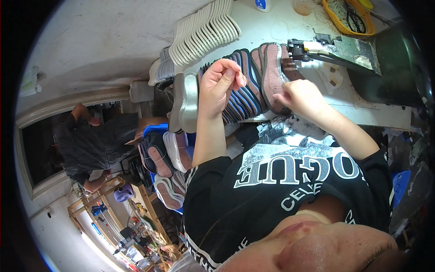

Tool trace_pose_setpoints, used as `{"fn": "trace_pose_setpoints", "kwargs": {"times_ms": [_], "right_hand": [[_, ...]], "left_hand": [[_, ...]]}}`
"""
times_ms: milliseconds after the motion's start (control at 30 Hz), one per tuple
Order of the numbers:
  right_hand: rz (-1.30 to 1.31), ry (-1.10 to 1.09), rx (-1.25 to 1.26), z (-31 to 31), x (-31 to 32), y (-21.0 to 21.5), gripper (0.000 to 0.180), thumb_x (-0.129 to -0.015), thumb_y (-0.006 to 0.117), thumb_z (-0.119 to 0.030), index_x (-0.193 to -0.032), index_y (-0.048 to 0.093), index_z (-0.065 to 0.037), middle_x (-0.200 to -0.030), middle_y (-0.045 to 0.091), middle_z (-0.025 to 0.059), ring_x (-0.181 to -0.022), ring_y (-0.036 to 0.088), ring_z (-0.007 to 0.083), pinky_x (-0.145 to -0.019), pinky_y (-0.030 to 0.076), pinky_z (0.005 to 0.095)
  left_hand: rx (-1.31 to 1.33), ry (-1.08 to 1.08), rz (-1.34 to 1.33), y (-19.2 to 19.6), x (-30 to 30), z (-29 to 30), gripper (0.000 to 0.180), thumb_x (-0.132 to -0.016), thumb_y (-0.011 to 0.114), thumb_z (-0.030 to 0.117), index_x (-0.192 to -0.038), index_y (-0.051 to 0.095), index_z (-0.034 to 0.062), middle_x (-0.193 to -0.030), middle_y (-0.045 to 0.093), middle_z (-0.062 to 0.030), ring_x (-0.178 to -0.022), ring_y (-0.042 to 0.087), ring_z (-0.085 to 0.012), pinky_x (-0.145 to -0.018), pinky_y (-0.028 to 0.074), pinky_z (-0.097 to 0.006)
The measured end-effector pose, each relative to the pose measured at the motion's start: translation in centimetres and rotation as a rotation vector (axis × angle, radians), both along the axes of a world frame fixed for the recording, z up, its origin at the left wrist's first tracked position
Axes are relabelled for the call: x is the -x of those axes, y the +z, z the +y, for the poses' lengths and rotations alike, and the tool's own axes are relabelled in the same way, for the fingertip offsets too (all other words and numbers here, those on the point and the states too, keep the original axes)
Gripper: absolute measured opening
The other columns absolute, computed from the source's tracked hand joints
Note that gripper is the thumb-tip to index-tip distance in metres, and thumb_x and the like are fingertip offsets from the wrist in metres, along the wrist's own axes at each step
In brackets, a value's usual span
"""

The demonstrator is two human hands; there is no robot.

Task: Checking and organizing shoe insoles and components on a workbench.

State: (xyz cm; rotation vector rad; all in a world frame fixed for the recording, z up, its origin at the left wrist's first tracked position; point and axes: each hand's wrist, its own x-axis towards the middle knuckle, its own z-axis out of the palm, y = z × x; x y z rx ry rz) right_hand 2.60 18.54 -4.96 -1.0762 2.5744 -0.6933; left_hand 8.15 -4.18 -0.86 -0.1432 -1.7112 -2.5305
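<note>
My left hand is raised over the row of dark-edged soles, its thumb and fingertips pinched together. Whatever they hold, if anything, is too small to make out. My right hand is curled, with its thumb against the edge of a pinkish-brown shoe sole. That sole has a textured top and a grey rim, and leans at the right end of the row. What lies inside the right fingers is hidden. Just beyond the sole is the head of a green sewing machine.
Stacked cream soles stand at the worktable's far left, near a silvery-grey sole. A yellow basket of thread lies far right. A blue crate of shoe soles sits to my left, and another person is farther left.
</note>
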Motion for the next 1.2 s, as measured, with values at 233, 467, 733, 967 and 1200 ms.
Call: {"fn": "trace_pose_setpoints", "kwargs": {"times_ms": [233, 467, 733, 967, 1200], "right_hand": [[-0.272, 0.097, 0.29, -2.4, 0.0, -3.0, 0.037, -0.083, 0.067, -0.022, -0.112, 0.057, 0.0, -0.08, 0.066, 0.0187, -0.078, 0.065, 0.0362, -0.07, 0.051, 0.0432], [-0.009, 0.132, -0.231, -2.7, 1.2, -0.7, 0.028, -0.084, 0.06, -0.027, -0.093, 0.067, -0.001, -0.078, 0.067, 0.0171, -0.078, 0.067, 0.0345, -0.071, 0.053, 0.0433], [-0.061, 0.215, -0.361, -4.9, 0.6, 0.3, 0.017, -0.081, 0.06, -0.016, -0.083, 0.072, -0.004, -0.083, 0.069, 0.0164, -0.08, 0.069, 0.0317, -0.071, 0.055, 0.0404], [-0.139, 0.135, -0.238, -5.3, 2.0, -1.3, 0.021, -0.077, 0.063, -0.022, -0.083, 0.07, -0.003, -0.082, 0.068, 0.0176, -0.079, 0.067, 0.0344, -0.074, 0.054, 0.0421], [-0.029, 0.055, 0.195, -3.7, 1.0, 4.6, 0.021, -0.076, 0.063, -0.02, -0.082, 0.063, 0.0, -0.077, 0.065, 0.0179, -0.073, 0.065, 0.0361, -0.068, 0.052, 0.041]], "left_hand": [[-0.202, -0.126, 0.08, -0.4, 0.6, 1.9, 0.015, -0.096, 0.055, 0.014, -0.097, 0.059, -0.0004, -0.075, 0.064, -0.0105, -0.062, 0.055, -0.0141, -0.062, 0.044, -0.026], [-0.177, -0.187, 0.097, -0.1, -0.4, 2.3, 0.015, -0.091, 0.063, 0.015, -0.094, 0.063, -0.0004, -0.078, 0.067, -0.0141, -0.054, 0.05, -0.0111, -0.061, 0.045, -0.029], [-0.181, -0.217, 0.165, 0.3, -0.1, 2.9, 0.012, -0.09, 0.064, 0.013, -0.094, 0.062, 0.0023, -0.076, 0.065, -0.0107, -0.061, 0.052, -0.0114, -0.063, 0.042, -0.03], [-0.326, -0.04, 0.113, 0.0, -0.6, -0.3, 0.031, -0.102, 0.041, 0.034, -0.085, 0.049, 0.0097, -0.065, 0.053, -0.0062, -0.064, 0.048, -0.0118, -0.067, 0.04, -0.034], [0.241, 0.721, -0.311, -4.0, -0.3, -0.2, 0.054, -0.095, 0.058, 0.038, -0.129, 0.042, -0.0001, -0.125, 0.047, -0.01, -0.118, 0.043, -0.0174, -0.101, 0.036, -0.035]]}}
